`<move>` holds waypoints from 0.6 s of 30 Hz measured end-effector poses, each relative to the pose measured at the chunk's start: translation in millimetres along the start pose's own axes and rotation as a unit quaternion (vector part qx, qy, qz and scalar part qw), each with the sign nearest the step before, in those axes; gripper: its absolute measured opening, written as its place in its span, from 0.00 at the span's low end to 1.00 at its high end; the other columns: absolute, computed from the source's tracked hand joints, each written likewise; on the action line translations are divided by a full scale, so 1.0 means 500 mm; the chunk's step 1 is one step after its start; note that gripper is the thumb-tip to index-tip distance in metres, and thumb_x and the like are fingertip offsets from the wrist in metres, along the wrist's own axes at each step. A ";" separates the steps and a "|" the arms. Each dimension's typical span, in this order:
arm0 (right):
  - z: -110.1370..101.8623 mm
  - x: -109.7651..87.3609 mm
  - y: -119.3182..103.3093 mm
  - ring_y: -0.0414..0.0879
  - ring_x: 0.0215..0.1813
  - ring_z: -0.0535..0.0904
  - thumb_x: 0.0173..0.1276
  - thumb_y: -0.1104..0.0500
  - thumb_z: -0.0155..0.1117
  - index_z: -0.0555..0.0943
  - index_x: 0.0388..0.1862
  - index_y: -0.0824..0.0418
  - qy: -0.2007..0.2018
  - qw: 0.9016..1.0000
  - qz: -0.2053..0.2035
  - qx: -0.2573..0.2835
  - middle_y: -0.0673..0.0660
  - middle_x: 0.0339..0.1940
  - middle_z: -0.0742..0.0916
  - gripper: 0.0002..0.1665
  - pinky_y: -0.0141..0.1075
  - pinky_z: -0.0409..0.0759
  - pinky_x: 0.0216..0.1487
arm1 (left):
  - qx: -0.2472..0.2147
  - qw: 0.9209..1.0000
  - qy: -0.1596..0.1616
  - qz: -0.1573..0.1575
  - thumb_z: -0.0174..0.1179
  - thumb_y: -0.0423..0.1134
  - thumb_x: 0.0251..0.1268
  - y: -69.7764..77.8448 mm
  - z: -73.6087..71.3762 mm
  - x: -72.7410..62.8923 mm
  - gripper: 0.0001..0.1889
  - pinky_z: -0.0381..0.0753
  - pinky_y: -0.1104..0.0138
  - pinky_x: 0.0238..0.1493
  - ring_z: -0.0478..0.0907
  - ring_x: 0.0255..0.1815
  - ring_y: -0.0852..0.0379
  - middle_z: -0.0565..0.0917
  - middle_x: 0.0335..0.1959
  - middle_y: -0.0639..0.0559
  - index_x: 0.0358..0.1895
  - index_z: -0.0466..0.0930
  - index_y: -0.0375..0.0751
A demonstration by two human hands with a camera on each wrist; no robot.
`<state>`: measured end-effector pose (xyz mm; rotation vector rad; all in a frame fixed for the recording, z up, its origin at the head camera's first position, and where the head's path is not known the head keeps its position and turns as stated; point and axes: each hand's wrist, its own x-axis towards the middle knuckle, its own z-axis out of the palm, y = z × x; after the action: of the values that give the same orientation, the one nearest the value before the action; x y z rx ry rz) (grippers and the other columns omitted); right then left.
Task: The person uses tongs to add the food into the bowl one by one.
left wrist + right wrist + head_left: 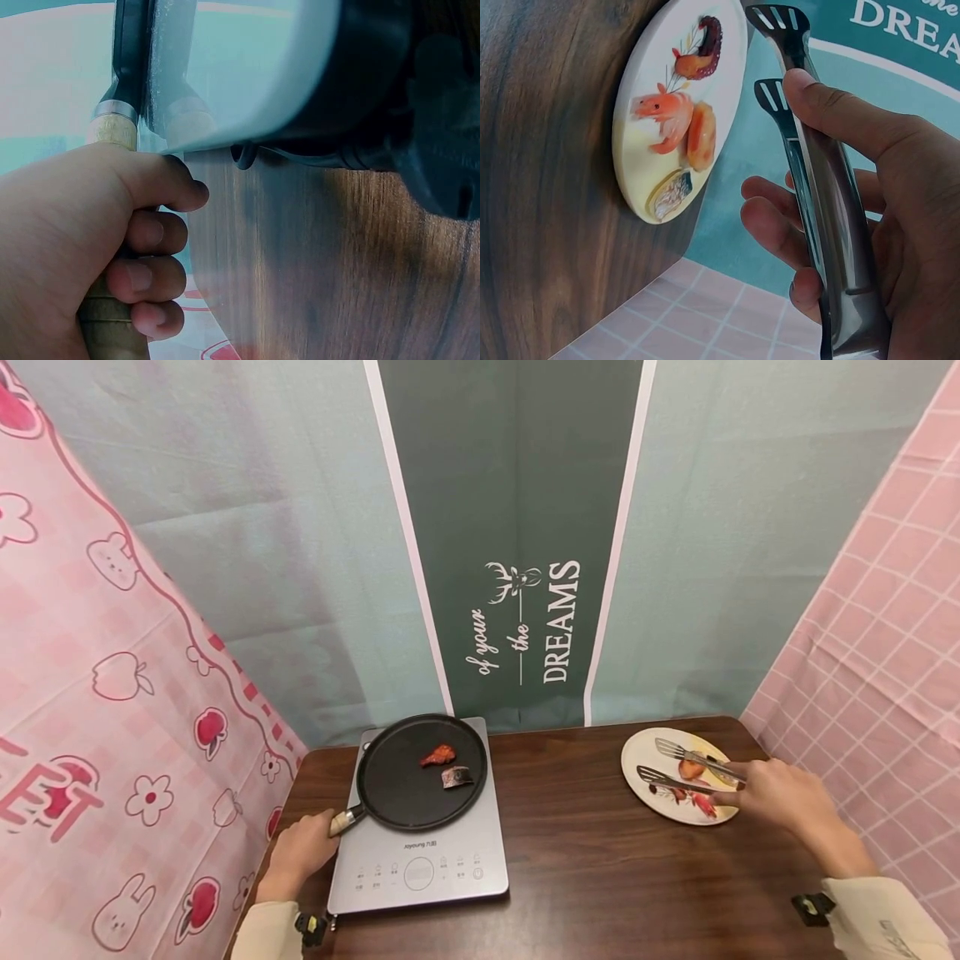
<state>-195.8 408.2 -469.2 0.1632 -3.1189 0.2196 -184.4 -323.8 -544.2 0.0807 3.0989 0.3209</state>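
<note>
My left hand (pixel 303 853) grips the wooden handle (pixel 114 330) of a round black frying pan (pixel 405 797), fingers curled round it. Inside the pan lie a reddish drumstick-shaped piece (pixel 438 755) and a fish chunk (pixel 456 777) with dark skin. In my right hand (pixel 783 795) is a pair of metal tongs (pixel 832 217), thumb on one arm and fingers on the other side. Their slotted ends are apart, above an oval plate (pixel 636 750). That plate shows a shrimp (pixel 667 116), an orange oblong piece (pixel 702 136) and a dark tentacle (pixel 709 49); which are printed, I cannot tell.
Beneath the pan is a silver induction cooker (pixel 420 897) on the left of a dark wood table (pixel 585 860). Bare wood lies between cooker and plate. Pink cloths hang at both sides, and a green curtain (pixel 517 485) closes off the back.
</note>
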 end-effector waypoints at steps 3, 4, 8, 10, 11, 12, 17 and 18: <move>0.001 -0.005 0.006 0.66 0.34 0.86 0.58 0.32 0.78 0.87 0.61 0.63 0.001 1.000 0.006 0.007 0.76 0.42 0.89 0.44 0.59 0.75 0.26 | -0.001 1.000 0.000 0.000 0.69 0.36 0.60 -0.001 -0.001 0.000 0.09 0.75 0.47 0.28 0.80 0.25 0.45 0.84 0.27 0.44 0.39 0.80 0.38; 0.001 -0.007 0.008 0.63 0.33 0.85 0.58 0.32 0.78 0.87 0.60 0.62 0.001 1.000 0.007 0.007 0.75 0.41 0.89 0.43 0.58 0.74 0.26 | -0.001 1.000 -0.001 0.000 0.69 0.36 0.60 0.000 -0.001 0.000 0.09 0.75 0.47 0.28 0.80 0.25 0.44 0.84 0.28 0.43 0.40 0.80 0.38; 0.003 -0.014 0.016 0.61 0.30 0.83 0.58 0.31 0.78 0.88 0.60 0.61 -0.005 1.000 0.009 0.004 0.74 0.40 0.89 0.43 0.56 0.73 0.24 | -0.002 1.000 -0.002 -0.002 0.69 0.36 0.61 0.001 -0.003 -0.001 0.09 0.75 0.47 0.28 0.81 0.25 0.44 0.84 0.28 0.43 0.40 0.80 0.38; 0.004 -0.018 0.019 0.63 0.31 0.84 0.58 0.31 0.77 0.88 0.60 0.60 -0.010 1.000 0.007 0.000 0.75 0.41 0.89 0.42 0.56 0.73 0.25 | -0.003 1.000 -0.003 -0.002 0.68 0.36 0.61 0.001 -0.004 -0.001 0.08 0.74 0.47 0.28 0.80 0.25 0.45 0.83 0.27 0.44 0.39 0.80 0.38; 0.005 -0.019 0.021 0.63 0.32 0.85 0.58 0.31 0.77 0.88 0.60 0.60 -0.013 1.000 0.008 -0.001 0.75 0.42 0.89 0.42 0.57 0.73 0.26 | -0.003 1.000 -0.003 -0.002 0.68 0.36 0.61 0.001 -0.004 -0.001 0.08 0.74 0.47 0.28 0.80 0.25 0.45 0.83 0.27 0.44 0.39 0.80 0.39; 0.006 -0.020 0.023 0.62 0.32 0.84 0.58 0.32 0.77 0.88 0.60 0.60 -0.016 1.000 0.009 -0.002 0.74 0.42 0.89 0.41 0.57 0.73 0.26 | -0.003 1.000 -0.004 -0.002 0.68 0.36 0.61 0.002 -0.004 -0.001 0.08 0.74 0.48 0.28 0.79 0.24 0.45 0.83 0.27 0.44 0.38 0.79 0.39; 0.006 -0.023 0.029 0.58 0.32 0.83 0.59 0.33 0.77 0.88 0.59 0.60 -0.029 0.999 0.016 0.003 0.71 0.40 0.89 0.40 0.55 0.73 0.26 | -0.002 1.000 -0.004 -0.003 0.68 0.36 0.61 0.002 -0.004 -0.002 0.08 0.74 0.48 0.28 0.78 0.24 0.46 0.82 0.26 0.45 0.37 0.79 0.40; 0.007 -0.024 0.031 0.57 0.32 0.83 0.59 0.33 0.77 0.89 0.59 0.60 -0.031 0.999 0.015 0.004 0.71 0.40 0.90 0.39 0.55 0.73 0.26 | -0.002 1.000 -0.004 -0.003 0.68 0.36 0.61 0.003 -0.004 -0.002 0.08 0.74 0.48 0.28 0.78 0.24 0.46 0.82 0.26 0.45 0.37 0.79 0.40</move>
<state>-185.5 424.0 -474.7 0.1243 -3.1834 0.2318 -183.6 -323.0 -542.1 0.0732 3.0891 0.3263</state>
